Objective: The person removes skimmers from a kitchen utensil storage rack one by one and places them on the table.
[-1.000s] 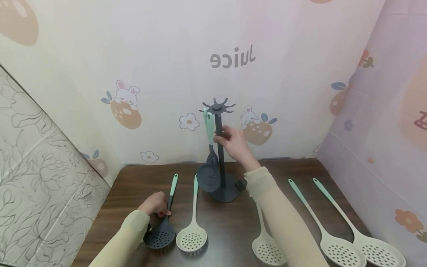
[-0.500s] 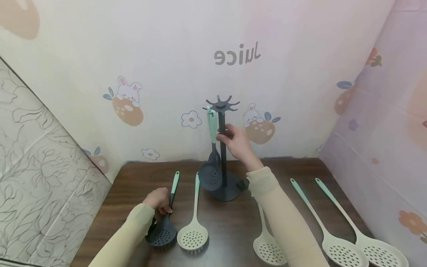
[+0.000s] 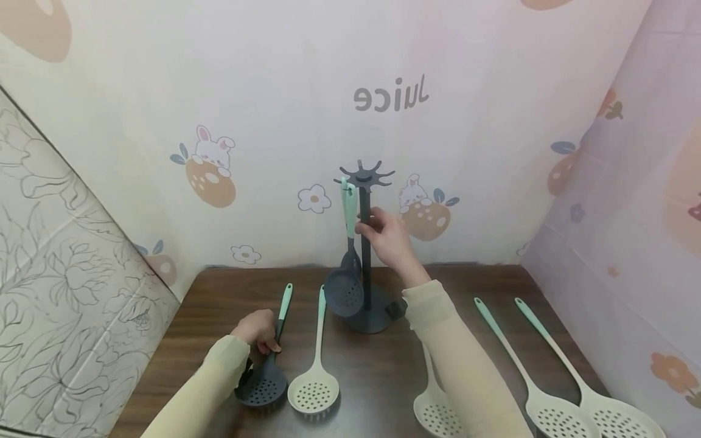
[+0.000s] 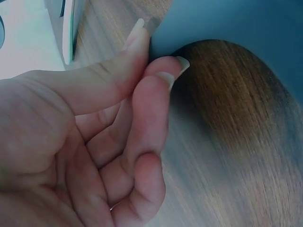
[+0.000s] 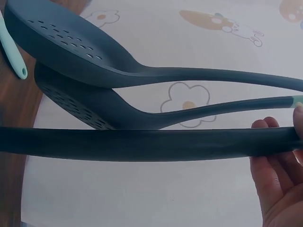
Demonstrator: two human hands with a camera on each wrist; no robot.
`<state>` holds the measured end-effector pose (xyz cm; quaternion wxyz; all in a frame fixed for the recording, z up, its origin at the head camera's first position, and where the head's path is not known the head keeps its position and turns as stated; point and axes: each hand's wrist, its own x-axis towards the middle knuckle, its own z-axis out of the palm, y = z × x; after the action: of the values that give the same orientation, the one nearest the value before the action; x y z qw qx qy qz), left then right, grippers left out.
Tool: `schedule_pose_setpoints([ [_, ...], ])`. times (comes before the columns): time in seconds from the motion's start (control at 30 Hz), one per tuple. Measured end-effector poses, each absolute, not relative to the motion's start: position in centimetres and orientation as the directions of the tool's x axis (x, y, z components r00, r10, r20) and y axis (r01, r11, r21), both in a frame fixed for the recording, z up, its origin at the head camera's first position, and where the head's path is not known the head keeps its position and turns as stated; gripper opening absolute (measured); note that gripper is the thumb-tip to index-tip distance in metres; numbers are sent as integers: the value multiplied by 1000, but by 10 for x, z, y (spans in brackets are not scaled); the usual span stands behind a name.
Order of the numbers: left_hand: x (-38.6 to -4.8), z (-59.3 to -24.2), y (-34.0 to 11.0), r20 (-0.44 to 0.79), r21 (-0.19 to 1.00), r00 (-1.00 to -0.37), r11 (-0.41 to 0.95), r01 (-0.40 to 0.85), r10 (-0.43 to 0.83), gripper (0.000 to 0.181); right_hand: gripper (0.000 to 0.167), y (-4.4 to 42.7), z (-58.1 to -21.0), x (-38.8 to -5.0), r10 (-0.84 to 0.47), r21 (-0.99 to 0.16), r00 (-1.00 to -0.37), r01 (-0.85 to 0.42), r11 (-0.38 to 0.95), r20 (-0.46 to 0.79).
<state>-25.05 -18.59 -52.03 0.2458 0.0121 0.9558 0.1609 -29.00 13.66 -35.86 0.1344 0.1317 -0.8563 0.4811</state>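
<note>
My left hand (image 3: pixel 258 331) pinches the neck of a dark grey skimmer (image 3: pixel 263 386) with a mint handle, lying on the table at the left. In the left wrist view, the thumb and fingertips of the hand (image 4: pixel 109 109) meet at the blurred grey skimmer (image 4: pixel 227 23). My right hand (image 3: pixel 390 240) grips the upright pole of a dark utensil stand (image 3: pixel 366 261), thumb and fingers on opposite sides. Two dark skimmers hang together from the left hooks; the nearer one (image 3: pixel 344 292) partly covers the other, and both heads show in the right wrist view.
A cream skimmer (image 3: pixel 314 389) lies right of the dark one on the brown wooden table (image 3: pixel 378 389). Another cream skimmer (image 3: pixel 438 413) is partly under the right sleeve. Two more, one (image 3: pixel 561 413) beside another (image 3: pixel 624 420), lie far right. A printed wall covering (image 3: pixel 285 121) rises behind.
</note>
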Motion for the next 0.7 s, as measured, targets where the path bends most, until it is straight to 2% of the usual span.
schedule_pose_setpoints([
  [0.27, -252, -521, -187, -477, 303, -874, 951, -63, 94, 28, 28, 131, -350, -288, -104, -739, -910, -388, 551, 400],
  [0.47, -250, -520, -186, -477, 301, -875, 951, -69, 87, 28, 24, 121, -346, -283, -39, -657, -859, -419, 626, 510],
  [0.7, -251, -524, -187, -470, 314, -876, 948, -54, 106, 27, 23, 109, -347, -279, 60, -582, -818, -354, 732, 572],
])
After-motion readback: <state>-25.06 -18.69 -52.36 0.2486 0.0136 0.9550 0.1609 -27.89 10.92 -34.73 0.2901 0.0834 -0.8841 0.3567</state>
